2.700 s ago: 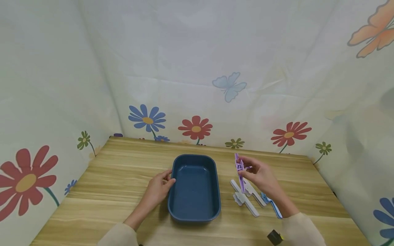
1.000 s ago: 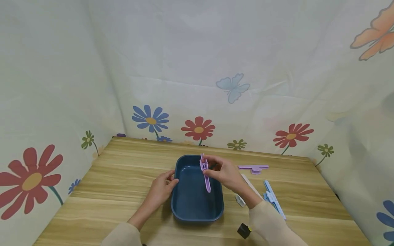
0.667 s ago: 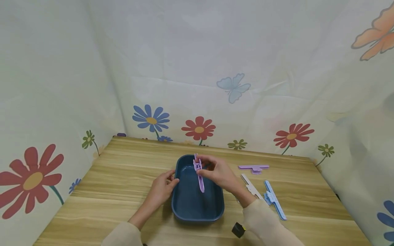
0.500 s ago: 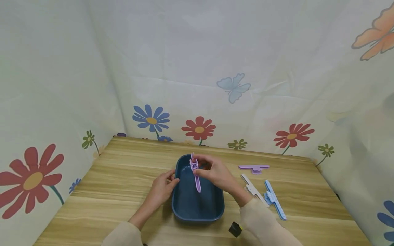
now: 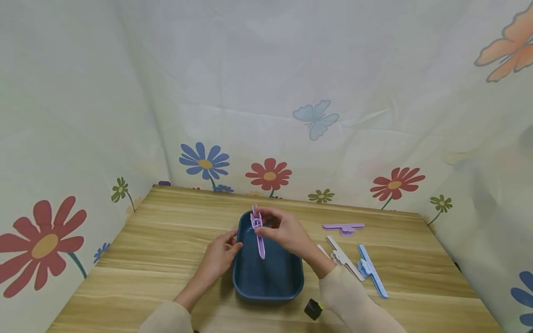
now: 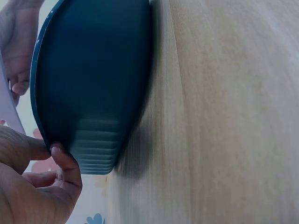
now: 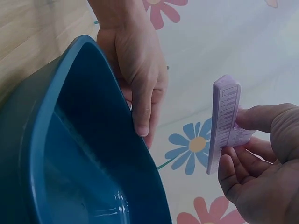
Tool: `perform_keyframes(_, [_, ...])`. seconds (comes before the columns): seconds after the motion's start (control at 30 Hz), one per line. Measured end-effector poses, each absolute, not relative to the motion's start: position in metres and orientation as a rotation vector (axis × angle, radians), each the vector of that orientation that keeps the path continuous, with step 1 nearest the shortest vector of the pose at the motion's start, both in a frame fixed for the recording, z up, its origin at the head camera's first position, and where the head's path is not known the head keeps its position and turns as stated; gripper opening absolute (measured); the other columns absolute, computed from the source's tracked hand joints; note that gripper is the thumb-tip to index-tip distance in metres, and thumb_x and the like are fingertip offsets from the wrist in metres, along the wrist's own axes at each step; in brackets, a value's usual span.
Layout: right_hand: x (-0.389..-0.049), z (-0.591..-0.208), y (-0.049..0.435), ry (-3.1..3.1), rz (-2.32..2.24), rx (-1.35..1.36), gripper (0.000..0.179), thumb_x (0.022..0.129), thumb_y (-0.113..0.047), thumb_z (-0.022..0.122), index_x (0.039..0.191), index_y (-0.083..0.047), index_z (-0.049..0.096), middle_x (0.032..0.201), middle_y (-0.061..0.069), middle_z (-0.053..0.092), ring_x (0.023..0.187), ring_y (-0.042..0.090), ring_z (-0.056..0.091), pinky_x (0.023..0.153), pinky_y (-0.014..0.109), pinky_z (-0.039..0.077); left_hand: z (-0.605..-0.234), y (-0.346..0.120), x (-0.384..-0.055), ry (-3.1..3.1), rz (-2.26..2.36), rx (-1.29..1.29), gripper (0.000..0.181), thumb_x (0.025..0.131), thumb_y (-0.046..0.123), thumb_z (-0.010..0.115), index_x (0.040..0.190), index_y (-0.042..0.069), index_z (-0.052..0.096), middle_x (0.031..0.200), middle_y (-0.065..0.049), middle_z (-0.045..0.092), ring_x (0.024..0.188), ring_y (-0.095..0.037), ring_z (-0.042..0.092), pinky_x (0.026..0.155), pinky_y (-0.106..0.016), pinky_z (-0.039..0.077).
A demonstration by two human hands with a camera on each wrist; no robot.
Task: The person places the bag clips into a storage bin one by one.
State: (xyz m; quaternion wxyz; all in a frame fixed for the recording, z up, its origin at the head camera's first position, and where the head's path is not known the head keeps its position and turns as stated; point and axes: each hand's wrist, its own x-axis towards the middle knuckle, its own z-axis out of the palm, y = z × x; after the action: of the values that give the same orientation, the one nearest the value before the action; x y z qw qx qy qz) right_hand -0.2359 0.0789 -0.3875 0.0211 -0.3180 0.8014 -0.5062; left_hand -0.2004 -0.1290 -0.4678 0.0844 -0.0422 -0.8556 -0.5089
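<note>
A dark blue rectangular basin (image 5: 268,296) stands upright on the wooden table. My left hand (image 5: 218,254) grips its left rim, and the left wrist view shows the thumb and fingers pinching the edge of the basin wall (image 6: 93,60). Over the basin's far left part, my right hand (image 5: 287,233) pinches a purple bag clip (image 5: 261,247). In the right wrist view the clip (image 7: 224,126) has ruler-like markings along its bar and is held between thumb and fingers, apart from the basin. Part of the basin's interior is hidden by the right hand.
Right of the basin lie another purple clip (image 5: 345,228), a white clip (image 5: 343,256) and a blue clip (image 5: 372,270). A second white clip (image 5: 322,249) is mostly hidden by my right forearm. A small black block (image 5: 313,309) appears beside the right sleeve. Flower-printed cloth walls surround the table.
My right hand has carried the purple clip leftward from above the other clips to over the basin. The left hand keeps its hold on the rim. More of the lying clips show now.
</note>
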Motion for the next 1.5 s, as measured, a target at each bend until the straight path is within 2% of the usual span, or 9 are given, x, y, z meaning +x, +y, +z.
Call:
perform_keyframes(0.3, [-0.236, -0.387, 0.076, 2.48, -1.575, -0.995, 0.048, 0.095, -0.013, 0.075, 0.139, 0.001, 0.062, 0.12, 0.013, 0.07, 0.099, 0.024, 0.065, 0.086, 0.037, 0.056, -0.469, -0.13, -0.2, -2.556, -1.512, -0.13, 0.035, 0.096, 0.003, 0.069, 0.129, -0.009, 0.065, 0.091, -0.007, 0.061, 0.074, -0.018, 0.061, 0.063, -0.028, 0.048])
perform_keyframes(0.57, [-0.237, -0.393, 0.073, 2.468, -1.549, -1.009, 0.044, 0.094, -0.011, 0.076, 0.135, -0.001, 0.065, 0.118, 0.012, 0.071, 0.098, 0.023, 0.066, 0.084, 0.031, 0.056, -0.469, -0.13, -0.201, -2.561, -1.529, -0.118, 0.035, 0.097, 0.004, 0.069, 0.129, -0.008, 0.065, 0.092, -0.008, 0.062, 0.074, -0.018, 0.061, 0.062, -0.028, 0.048])
perform_keyframes(0.8, [-0.237, -0.405, 0.073, 2.453, -1.51, -0.999, 0.046, 0.095, -0.014, 0.075, 0.136, 0.002, 0.063, 0.116, 0.012, 0.071, 0.098, 0.025, 0.065, 0.084, 0.031, 0.056, -0.467, -0.13, -0.2, -2.571, -1.525, -0.105, 0.036, 0.098, 0.006, 0.069, 0.131, -0.008, 0.064, 0.093, -0.008, 0.063, 0.074, -0.018, 0.062, 0.061, -0.028, 0.048])
perform_keyframes(1.1, [-0.238, -0.419, 0.072, 2.484, -1.465, -0.987, 0.047, 0.093, -0.014, 0.078, 0.135, 0.001, 0.065, 0.11, 0.008, 0.072, 0.095, 0.02, 0.065, 0.083, 0.033, 0.055, -0.468, -0.13, -0.201, -2.58, -1.535, -0.096, 0.037, 0.097, 0.005, 0.068, 0.132, -0.008, 0.063, 0.094, -0.009, 0.063, 0.073, -0.018, 0.063, 0.059, -0.028, 0.049])
perform_keyframes(1.5, [-0.234, -0.428, 0.07, 2.524, -1.395, -0.971, 0.047, 0.091, -0.011, 0.079, 0.133, 0.004, 0.065, 0.112, 0.01, 0.071, 0.096, 0.027, 0.066, 0.082, 0.025, 0.054, -0.47, -0.13, -0.2, -2.584, -1.529, -0.116, 0.038, 0.098, 0.005, 0.068, 0.133, -0.009, 0.062, 0.095, -0.009, 0.062, 0.076, -0.019, 0.063, 0.06, -0.027, 0.049])
